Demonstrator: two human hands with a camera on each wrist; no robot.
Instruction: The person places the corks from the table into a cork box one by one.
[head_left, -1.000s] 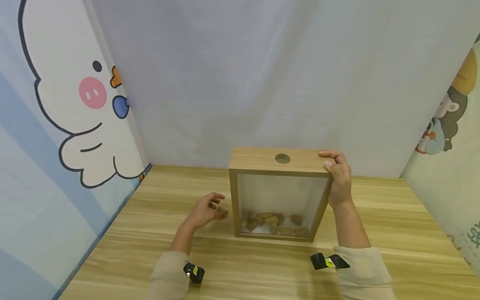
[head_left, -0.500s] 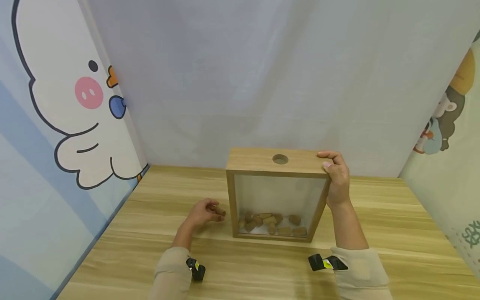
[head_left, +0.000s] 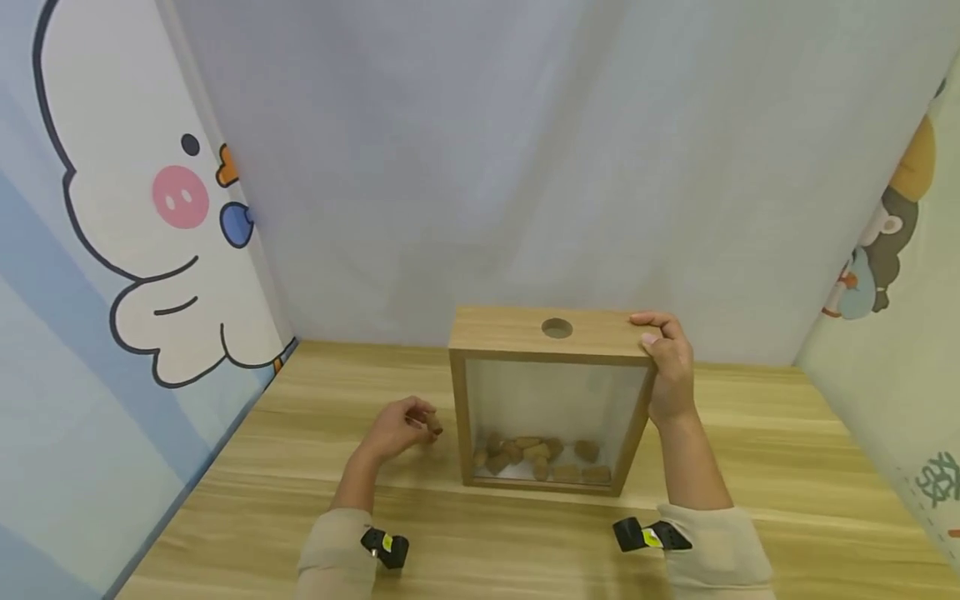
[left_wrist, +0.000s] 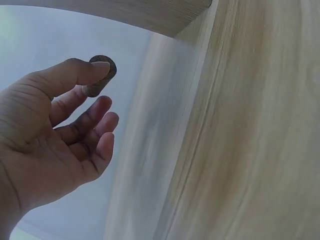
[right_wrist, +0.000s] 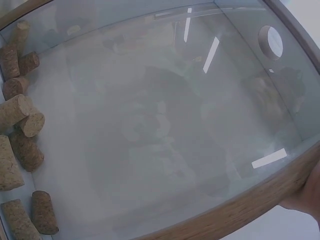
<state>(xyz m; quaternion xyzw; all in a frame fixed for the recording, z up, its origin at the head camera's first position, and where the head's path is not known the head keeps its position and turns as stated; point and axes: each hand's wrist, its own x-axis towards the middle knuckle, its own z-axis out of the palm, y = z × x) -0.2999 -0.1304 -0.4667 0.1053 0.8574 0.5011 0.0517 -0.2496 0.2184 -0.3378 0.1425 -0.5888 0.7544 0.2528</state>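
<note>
Beside the left wall of an upright wooden-framed display box (head_left: 510, 327), my left hand (head_left: 392, 431) pinches a cork (left_wrist: 98, 88) between thumb and index finger. The other fingers curl loosely below it, apart from the box. My right hand (head_left: 673, 379) grips the box's top right corner, thumb at the front edge and fingers over the top. Through the clear front, several corks (right_wrist: 44, 212) lie heaped along the bottom, mostly on the left side. A round hole (head_left: 557, 328) is cut through the middle of the box's top.
The box stands on a wood-grain table (head_left: 495, 546). Behind it hangs a pale curtain (head_left: 480, 167). A wall with a cartoon figure (head_left: 180, 196) borders the left side, and another printed wall (head_left: 900, 333) the right.
My left hand has lowered and drawn a little left, away from the box, and the cork now shows more plainly at its fingertips. My right hand keeps its grip on the corner.
</note>
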